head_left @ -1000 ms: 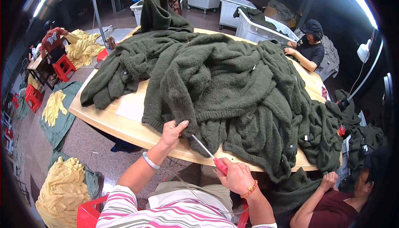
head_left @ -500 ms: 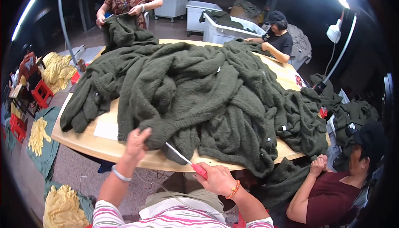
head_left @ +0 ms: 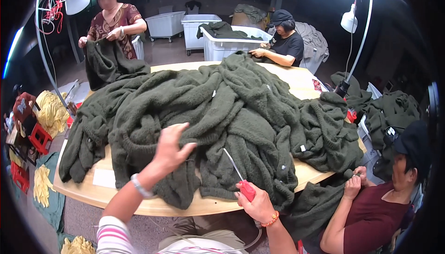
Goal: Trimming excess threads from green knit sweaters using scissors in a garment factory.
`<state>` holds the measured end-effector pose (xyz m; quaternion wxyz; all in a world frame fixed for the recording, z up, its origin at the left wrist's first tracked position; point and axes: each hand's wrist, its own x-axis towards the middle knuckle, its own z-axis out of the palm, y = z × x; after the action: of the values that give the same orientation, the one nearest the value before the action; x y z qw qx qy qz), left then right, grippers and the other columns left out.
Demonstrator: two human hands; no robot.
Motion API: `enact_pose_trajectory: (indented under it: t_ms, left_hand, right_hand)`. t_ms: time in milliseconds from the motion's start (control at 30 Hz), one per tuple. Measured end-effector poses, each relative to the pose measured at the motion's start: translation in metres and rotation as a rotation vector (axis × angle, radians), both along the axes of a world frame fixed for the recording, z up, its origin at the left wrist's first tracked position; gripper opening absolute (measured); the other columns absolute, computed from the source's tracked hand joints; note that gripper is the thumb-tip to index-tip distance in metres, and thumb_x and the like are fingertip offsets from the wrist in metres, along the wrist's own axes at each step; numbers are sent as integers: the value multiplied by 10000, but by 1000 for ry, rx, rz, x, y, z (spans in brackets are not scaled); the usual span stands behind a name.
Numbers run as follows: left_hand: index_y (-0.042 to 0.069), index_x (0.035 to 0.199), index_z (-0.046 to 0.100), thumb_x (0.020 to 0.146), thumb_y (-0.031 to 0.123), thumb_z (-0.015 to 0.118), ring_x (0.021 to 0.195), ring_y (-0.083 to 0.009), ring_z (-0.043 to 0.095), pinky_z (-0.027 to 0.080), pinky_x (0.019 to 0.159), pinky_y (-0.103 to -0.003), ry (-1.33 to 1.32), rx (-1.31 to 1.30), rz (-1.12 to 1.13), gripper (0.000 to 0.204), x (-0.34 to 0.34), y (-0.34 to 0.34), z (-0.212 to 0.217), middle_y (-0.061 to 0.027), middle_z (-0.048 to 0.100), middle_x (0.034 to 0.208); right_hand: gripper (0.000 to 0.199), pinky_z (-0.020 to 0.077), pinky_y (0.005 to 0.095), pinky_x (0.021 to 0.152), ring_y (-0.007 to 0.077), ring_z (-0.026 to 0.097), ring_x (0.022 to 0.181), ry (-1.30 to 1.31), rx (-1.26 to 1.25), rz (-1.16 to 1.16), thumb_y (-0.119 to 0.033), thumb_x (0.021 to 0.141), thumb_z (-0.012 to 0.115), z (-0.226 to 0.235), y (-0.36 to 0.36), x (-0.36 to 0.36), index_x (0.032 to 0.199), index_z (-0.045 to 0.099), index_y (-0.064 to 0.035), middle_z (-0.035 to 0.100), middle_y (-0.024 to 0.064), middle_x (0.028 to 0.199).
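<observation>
A large heap of dark green knitted garments (head_left: 252, 129) covers most of the wooden table (head_left: 320, 176). My left hand (head_left: 170, 154) is over the heap's near side, fingers spread, with nothing visible in its grasp. Nearer the table's front edge, my right hand (head_left: 257, 204) is closed around the red handle of a tool (head_left: 247, 190) with a long, thin metal shaft. The shaft slants up and left in front of the garments; whether its tip touches them I cannot tell. A white paper sheet (head_left: 104, 178) lies left of my left hand.
People handle dark green garments at the far left, far right and near right. White wheeled bins (head_left: 231, 47) stand behind the table. Lamp poles (head_left: 361, 41) rise at both sides. Yellow cloth (head_left: 51, 110) and red stools (head_left: 40, 138) are at the left.
My left hand has let go of the garment's edge, which now lies lower on the heap, and has opened. The tool has come away from that edge, its shaft pointing more upward. The view has shifted.
</observation>
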<state>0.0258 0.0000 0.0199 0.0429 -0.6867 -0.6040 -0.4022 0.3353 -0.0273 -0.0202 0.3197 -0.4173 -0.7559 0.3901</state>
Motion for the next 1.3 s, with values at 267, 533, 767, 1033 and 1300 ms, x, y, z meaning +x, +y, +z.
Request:
enact_pose_trajectory:
  t_ms: [267, 533, 767, 1033, 1300]
  left_hand:
    - [-16, 1201, 565, 831, 199, 704, 878, -261, 647, 527, 783, -409, -549, -418, 25, 450, -1, 173, -57, -153, 662, 1050]
    - [-18, 1175, 597, 924, 252, 628, 1016, -246, 642, 516, 904, -378, -1575, -173, -185, 370, -68, 39, 28, -133, 659, 1139]
    - [-26, 1249, 536, 968, 206, 550, 1001, -244, 652, 526, 899, -371, -1381, -82, 102, 365, -143, -116, 6, -141, 638, 1180]
    - [64, 1190, 583, 690, 285, 825, 1161, -357, 500, 385, 990, -470, 257, 118, 109, 597, -9, -75, 14, -179, 538, 1223]
    - [89, 1265, 553, 806, 143, 567, 1367, -451, 296, 263, 1065, -643, 646, 14, 160, 462, 12, 52, -43, -265, 383, 1414]
  right_hand:
    - [258, 508, 242, 639, 84, 651, 645, 44, -93, -94, -119, 894, 660, -4, 8, 22, 1104, 623, 26, 680, 44, 695]
    - [253, 506, 235, 643, 88, 635, 653, 130, -232, -97, -71, 899, 642, 3, 26, 30, 1124, 606, 39, 652, 27, 700]
    - [238, 497, 238, 635, 93, 628, 643, 154, -304, -6, -62, 909, 623, -10, 27, 7, 1113, 595, 57, 657, 44, 684]
    - [252, 505, 254, 626, 93, 638, 624, 126, -286, -28, -123, 888, 670, -9, 19, 0, 1099, 633, 11, 668, 55, 663]
    - [239, 508, 237, 641, 85, 642, 633, 155, -241, -104, -73, 892, 641, 1, 3, 18, 1100, 618, 42, 676, 51, 667]
